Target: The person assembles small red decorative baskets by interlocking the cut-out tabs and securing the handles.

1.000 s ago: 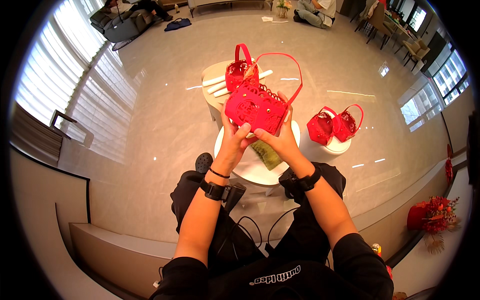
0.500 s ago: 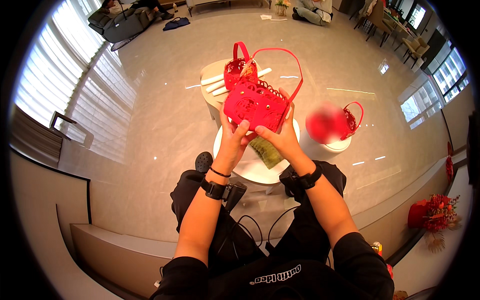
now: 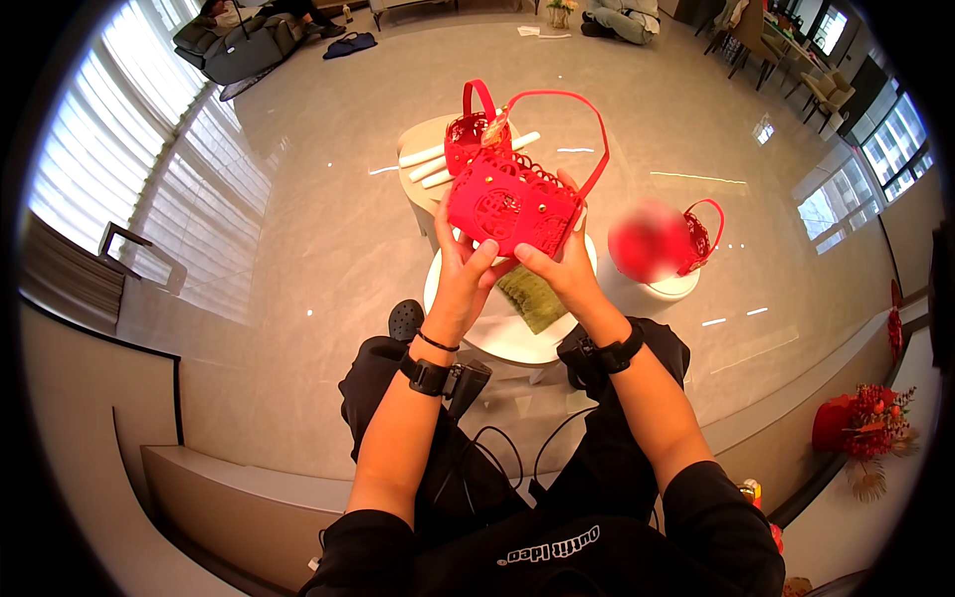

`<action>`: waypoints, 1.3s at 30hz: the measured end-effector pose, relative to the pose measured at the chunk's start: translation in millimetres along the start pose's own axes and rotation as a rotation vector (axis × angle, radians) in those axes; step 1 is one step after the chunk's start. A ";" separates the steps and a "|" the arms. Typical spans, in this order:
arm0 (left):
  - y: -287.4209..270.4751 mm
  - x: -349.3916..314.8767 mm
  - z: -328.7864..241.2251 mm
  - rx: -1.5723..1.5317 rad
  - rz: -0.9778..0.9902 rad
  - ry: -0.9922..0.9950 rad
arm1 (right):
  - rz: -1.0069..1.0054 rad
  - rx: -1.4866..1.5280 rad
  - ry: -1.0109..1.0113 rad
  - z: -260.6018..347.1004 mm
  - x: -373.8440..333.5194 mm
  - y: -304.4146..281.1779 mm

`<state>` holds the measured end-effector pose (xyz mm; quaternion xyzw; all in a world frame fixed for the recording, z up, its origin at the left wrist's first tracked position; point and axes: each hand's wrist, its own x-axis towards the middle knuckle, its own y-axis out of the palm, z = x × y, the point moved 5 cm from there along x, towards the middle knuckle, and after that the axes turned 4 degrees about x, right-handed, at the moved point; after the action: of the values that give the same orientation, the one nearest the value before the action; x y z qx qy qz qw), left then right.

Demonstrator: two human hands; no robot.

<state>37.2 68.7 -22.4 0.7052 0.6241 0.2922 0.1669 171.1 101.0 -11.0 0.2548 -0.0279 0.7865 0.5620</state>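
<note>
Both my hands hold up a red cut-out gift basket (image 3: pixel 512 207) with small gold studs and a long looped handle. My left hand (image 3: pixel 463 267) grips its lower left corner, thumb on the front face. On the lower right side is my right hand (image 3: pixel 563 269), its thumb also pressed on the front; its other fingers are partly hidden behind. Below the basket, a green fuzzy cloth (image 3: pixel 534 300) lies on a round white table (image 3: pixel 487 340). Behind it, a second red basket (image 3: pixel 463 134) stands beside white rolls (image 3: pixel 430 173) on a cream table (image 3: pixel 416 189).
At the right, a white round stool (image 3: pixel 676 290) bears another red basket (image 3: pixel 699 239) and a blurred red patch. Red flowers in a pot (image 3: pixel 846 423) stand on the ledge at far right. A person (image 3: pixel 627 22) sits on the floor at the back, near a dining table and chairs (image 3: pixel 826 92).
The held basket has tilted slightly, and its handle has shifted a little up and to the right. Both hands keep their hold.
</note>
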 end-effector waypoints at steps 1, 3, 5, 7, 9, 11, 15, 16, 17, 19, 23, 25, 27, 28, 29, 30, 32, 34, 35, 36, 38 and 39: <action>0.5 -0.3 -0.1 0.017 0.003 -0.004 | 0.000 0.002 0.005 0.6 0.0 0.2; -0.9 0.1 -0.8 0.036 -0.020 -0.009 | -0.001 0.007 0.015 1.5 -0.1 0.5; -2.1 0.1 -1.3 0.083 -0.051 0.008 | 0.005 -0.012 0.005 1.0 -0.7 0.8; -2.1 -0.3 -0.9 0.158 -0.091 0.046 | 0.010 -0.032 -0.001 0.8 -1.1 1.4; -2.2 0.0 -1.3 0.155 -0.107 0.057 | 0.015 -0.053 -0.003 1.8 -1.6 2.4; -1.8 0.6 -1.4 0.146 -0.101 0.046 | 0.013 -0.036 -0.006 7.0 -1.7 5.1; 4.1 0.6 -4.0 0.102 -0.047 -0.012 | 0.008 -0.018 -0.014 8.0 -2.0 3.0; 5.0 0.5 -4.0 0.088 -0.033 -0.024 | 0.003 -0.011 -0.010 8.1 -2.1 2.4; 4.1 0.6 -3.8 0.059 -0.009 -0.024 | -0.002 -0.002 -0.007 8.9 -1.9 2.4; 1.1 1.3 -2.0 0.003 0.041 -0.023 | -0.009 0.011 -0.002 8.7 -1.3 1.5; 1.0 1.6 -0.7 0.027 0.042 -0.013 | -0.017 0.042 0.004 8.7 -0.6 1.0; 0.5 1.2 -0.1 0.034 0.042 -0.002 | -0.014 0.048 0.005 9.4 -0.6 2.1; 1.0 1.6 0.0 0.031 0.032 -0.025 | -0.012 0.034 0.004 10.0 -0.9 1.2; 0.9 1.9 0.1 0.030 0.028 -0.036 | -0.006 0.024 -0.001 8.7 -0.7 0.2; -0.5 2.2 0.8 0.075 0.010 -0.042 | 0.000 0.013 -0.007 5.7 -0.3 -1.6; -2.3 2.5 1.7 0.120 -0.008 -0.048 | 0.005 0.003 -0.012 4.2 0.4 -3.1; -9.7 4.3 2.6 0.263 -0.039 -0.018 | 0.002 -0.047 -0.041 6.4 1.6 -5.3; -22.4 7.5 2.8 0.457 -0.066 0.054 | 0.012 -0.091 -0.052 10.5 3.9 -7.8; -22.8 7.9 0.4 0.484 -0.057 0.063 | 0.021 -0.109 -0.047 12.9 5.2 -10.4; -22.3 8.0 -2.6 0.511 -0.049 0.071 | 0.030 -0.128 -0.042 14.6 6.0 -11.8; -19.8 7.2 -6.1 0.531 -0.043 0.065 | 0.044 -0.117 -0.018 15.4 6.2 -12.3; -18.1 6.2 -6.7 0.525 -0.047 0.049 | 0.051 -0.112 -0.007 14.7 6.2 -12.0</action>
<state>19.2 76.8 -26.8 0.7025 0.6984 0.1335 -0.0302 185.8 105.9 1.6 0.2246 -0.0803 0.7970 0.5549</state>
